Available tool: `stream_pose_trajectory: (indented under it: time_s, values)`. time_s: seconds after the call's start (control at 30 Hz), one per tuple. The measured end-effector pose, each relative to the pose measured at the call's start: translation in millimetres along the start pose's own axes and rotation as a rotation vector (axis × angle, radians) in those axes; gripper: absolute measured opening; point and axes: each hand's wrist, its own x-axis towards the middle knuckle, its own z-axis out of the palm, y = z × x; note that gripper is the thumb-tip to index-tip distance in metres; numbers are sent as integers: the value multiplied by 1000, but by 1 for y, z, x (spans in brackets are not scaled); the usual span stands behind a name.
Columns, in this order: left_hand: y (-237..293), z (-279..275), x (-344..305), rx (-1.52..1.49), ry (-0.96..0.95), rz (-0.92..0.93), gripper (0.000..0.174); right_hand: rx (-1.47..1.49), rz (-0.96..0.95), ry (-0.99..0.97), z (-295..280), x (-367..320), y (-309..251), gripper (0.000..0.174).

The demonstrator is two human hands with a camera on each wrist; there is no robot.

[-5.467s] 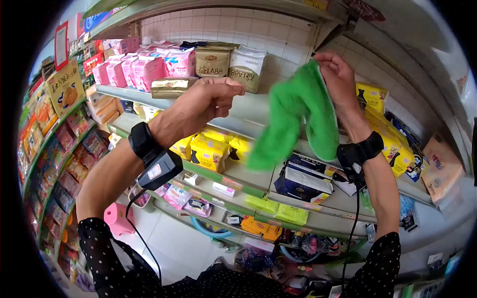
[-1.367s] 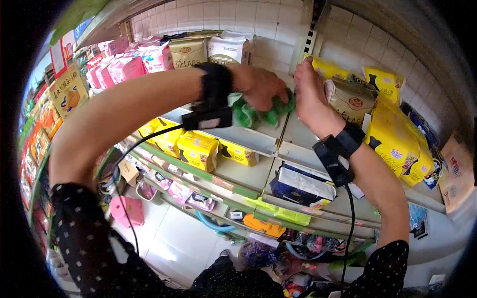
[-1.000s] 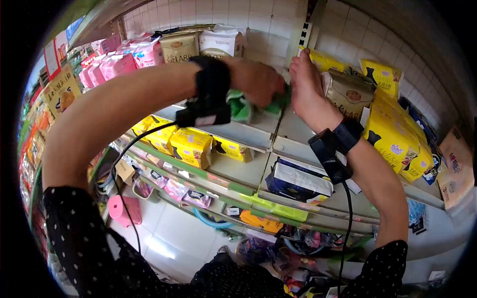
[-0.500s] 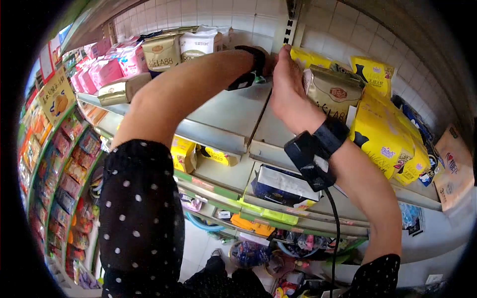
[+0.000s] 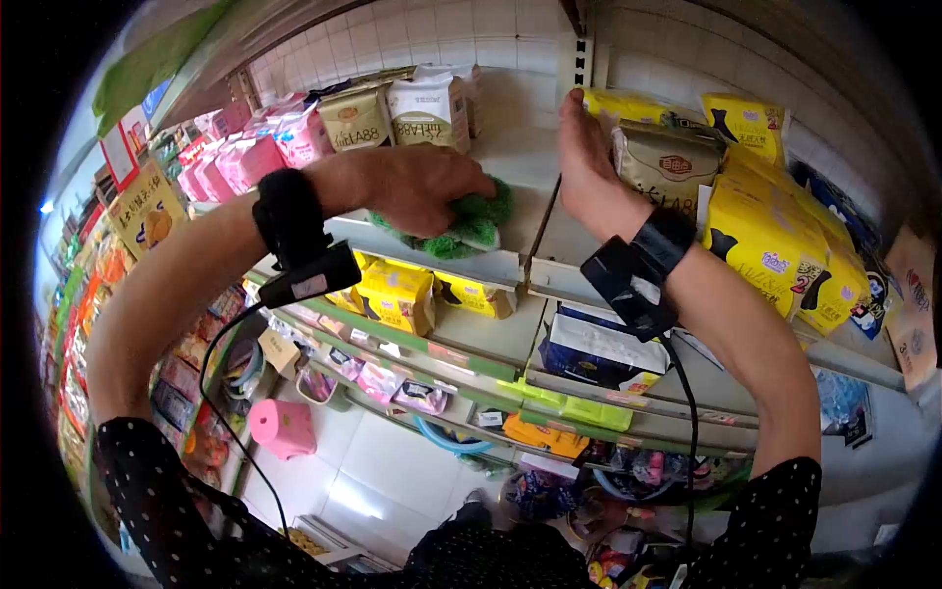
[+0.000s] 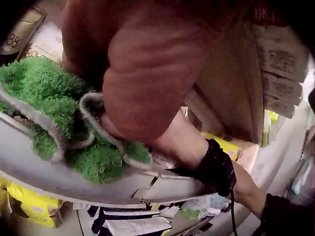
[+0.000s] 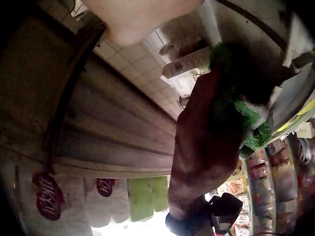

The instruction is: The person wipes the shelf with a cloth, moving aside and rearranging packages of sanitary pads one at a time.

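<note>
Shop goods around a pale tiled floor (image 5: 400,469).
Pink packs (image 5: 250,159) stand close together before a tiled wall (image 5: 525,51). Yellow packs (image 5: 397,294) sit on a lower shelf (image 5: 500,344), left of a dark blue and white pack (image 5: 601,346). Further down lie lime-green packs (image 5: 589,413) and an orange pack (image 5: 543,435). A pink stool (image 5: 283,428) stands on the floor.
</note>
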Motion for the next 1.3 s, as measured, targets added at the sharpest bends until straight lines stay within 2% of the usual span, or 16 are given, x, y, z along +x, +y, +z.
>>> stream_pose_trajectory:
  time_s: [0.07,0.17,0.23,0.3,0.5,0.73,0.8,0.83,0.9,0.93,1.03,1.1,1.13,1.17,1.2,1.3]
  values:
    - [20,-14,8,39,-89,-81,32,-183,70,-29,7,-17,-22,73]
    - [4,-3,30,132,-65,-30,33,-269,-124,22,7,-21,-12,69]
    - [-6,2,53,158,46,-21,29,-433,-405,-12,-5,-24,1,69]
    - [-14,-2,87,222,-43,-137,30,-359,-422,-38,-7,-22,10,65]
    - [-69,8,172,260,-33,-303,31,132,57,125,9,-16,-17,56]
    - [-84,11,179,273,-58,-351,33,73,156,119,6,-30,-32,62]
    - [-66,6,158,298,-91,-318,34,36,-1,166,8,-16,-15,63]
    - [-51,3,145,313,-114,-295,35,-121,-50,-109,-1,-26,-21,70]
    - [-18,-7,100,224,-120,-235,40,83,40,15,-2,11,9,54]
    - [-14,0,83,209,-61,-155,43,-207,-73,-198,-5,-21,-13,71]
    - [-34,12,33,139,189,239,44,145,-25,46,0,9,13,49]
    - [-34,5,-3,-61,69,189,45,55,0,-28,-4,9,10,57]
    - [-25,1,-13,-263,-57,-12,50,-6,60,-81,-1,-18,-15,64]
    - [-26,0,-19,-244,-10,87,54,-68,118,-132,-1,-31,-31,73]
    - [-32,1,-15,-214,6,149,54,-189,-96,-66,-1,-16,-4,73]
    - [-35,5,8,-262,22,321,54,-131,11,-17,6,-27,-22,73]
